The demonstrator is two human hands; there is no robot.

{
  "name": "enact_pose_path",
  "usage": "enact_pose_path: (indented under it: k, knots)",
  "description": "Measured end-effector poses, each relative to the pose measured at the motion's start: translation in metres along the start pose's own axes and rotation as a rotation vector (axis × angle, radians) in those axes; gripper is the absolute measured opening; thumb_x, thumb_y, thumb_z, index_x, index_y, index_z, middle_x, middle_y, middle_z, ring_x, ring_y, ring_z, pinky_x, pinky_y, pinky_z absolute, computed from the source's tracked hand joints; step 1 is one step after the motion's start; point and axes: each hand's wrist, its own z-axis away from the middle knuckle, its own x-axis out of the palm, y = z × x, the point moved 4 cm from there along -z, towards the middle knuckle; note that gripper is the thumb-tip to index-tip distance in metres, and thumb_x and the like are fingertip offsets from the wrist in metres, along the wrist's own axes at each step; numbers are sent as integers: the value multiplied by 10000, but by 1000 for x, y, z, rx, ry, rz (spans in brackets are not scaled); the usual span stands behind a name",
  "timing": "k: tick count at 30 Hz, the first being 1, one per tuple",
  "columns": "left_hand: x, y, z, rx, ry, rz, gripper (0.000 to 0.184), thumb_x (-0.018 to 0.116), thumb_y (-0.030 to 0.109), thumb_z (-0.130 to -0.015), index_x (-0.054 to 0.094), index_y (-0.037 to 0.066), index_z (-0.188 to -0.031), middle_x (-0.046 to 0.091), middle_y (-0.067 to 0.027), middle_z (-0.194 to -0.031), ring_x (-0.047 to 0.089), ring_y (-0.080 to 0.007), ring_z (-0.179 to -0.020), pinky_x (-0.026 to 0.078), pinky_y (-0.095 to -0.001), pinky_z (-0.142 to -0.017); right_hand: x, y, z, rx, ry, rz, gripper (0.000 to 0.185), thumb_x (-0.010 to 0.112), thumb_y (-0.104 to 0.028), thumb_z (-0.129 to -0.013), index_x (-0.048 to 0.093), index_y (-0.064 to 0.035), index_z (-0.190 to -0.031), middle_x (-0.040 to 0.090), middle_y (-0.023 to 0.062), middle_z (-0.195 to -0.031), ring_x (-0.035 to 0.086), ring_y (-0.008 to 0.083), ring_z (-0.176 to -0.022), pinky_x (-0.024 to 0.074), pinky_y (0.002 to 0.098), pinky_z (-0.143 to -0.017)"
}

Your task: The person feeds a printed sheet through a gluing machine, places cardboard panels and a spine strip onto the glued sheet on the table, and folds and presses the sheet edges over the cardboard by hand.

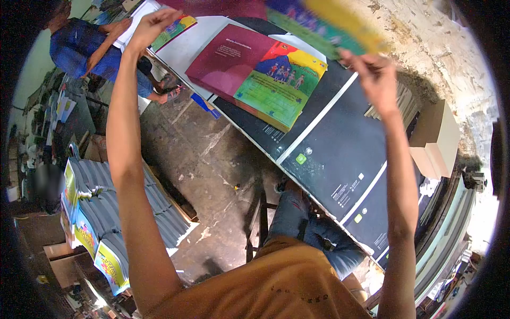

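A printed cover sheet [326, 24], magenta on one side and colourful on the other, is raised above the table and blurred by motion. My right hand [374, 80] pinches its lower right edge. At the sheet's magenta left end, my left hand [154, 29] has its fingers closed on the edge. Below the sheet lies a stack of matching covers [281, 80], magenta on the left and green, red and yellow on the right. Another colourful cover [175, 32] lies under my left hand, partly hidden by it.
The long table [340, 154] has black printed sheets on top. Cardboard pieces [435, 138] stand at its right end by the wall. Stacked booklets [117, 196] sit at lower left. Another person [79, 48] in blue is near the table's far left end.
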Motion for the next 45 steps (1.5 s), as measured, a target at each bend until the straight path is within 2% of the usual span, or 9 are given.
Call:
enact_pose_path:
  k: [3,11,16,22,29,34,38,42,45]
  knots:
    - [0,-92,5,-98,-39,-170,313,623,157,-953,678,30,-1234,684,-23,-1005,592,-125,-894,483,-294,-821,58,6,11,-394,29,292,339,637,-24,-858,711,-77,-1184,694,180,-1176,676,341,-1072,553,407,-916]
    - [85,-101,77,-265,-454,-104,828,843,142,-757,430,-31,-1453,626,-123,-1300,618,-230,-1144,503,-371,-978,126,15,122,424,-319,350,839,838,-491,-743,550,62,-1305,706,259,-1030,698,440,-913,569,485,-808]
    - [98,-42,55,-221,-375,-380,421,814,-14,-648,735,-19,-1062,731,-69,-828,649,-151,-654,551,-346,-649,153,-13,92,451,-283,427,507,802,-448,-792,685,30,-914,704,243,-888,719,393,-861,579,485,-732]
    - [102,-84,23,-153,-375,-467,468,894,34,-587,745,-51,-1023,762,-141,-883,727,-210,-765,585,-365,-726,146,-1,87,307,-90,448,137,611,-91,-840,705,6,-862,721,215,-853,733,389,-804,591,497,-676]
    - [96,-55,31,-221,-221,-776,702,959,274,-572,708,21,-1177,744,-182,-1070,722,-311,-1027,566,-408,-918,92,-8,207,387,89,349,365,694,-386,-905,700,-21,-916,707,215,-823,713,393,-795,580,487,-705]
    - [88,-1,41,-442,85,-1157,380,770,322,-810,705,102,-1113,701,-181,-1187,668,-382,-1128,557,-477,-931,37,-3,449,740,358,170,298,732,-312,-896,747,-38,-1012,736,178,-836,730,339,-749,588,416,-696]
    - [124,-52,-59,434,72,-720,619,687,450,-908,574,48,-1366,616,-249,-1311,647,-407,-1099,534,-476,-873,39,-21,662,1206,588,264,277,741,-243,-899,730,17,-992,721,187,-797,719,306,-712,567,377,-654]
    - [240,163,-9,474,-236,20,467,645,185,-982,552,-5,-1399,605,-218,-1366,617,-307,-1214,493,-377,-1017,83,-43,825,1380,1016,454,246,776,-190,-863,695,24,-955,705,186,-783,691,306,-697,549,380,-637]
    - [300,268,26,682,-260,-374,467,602,185,-1002,523,-27,-1411,593,-211,-1385,589,-282,-1256,450,-387,-1066,89,-57,871,1455,1108,622,246,750,-197,-883,702,27,-969,722,197,-833,691,315,-689,547,404,-647]
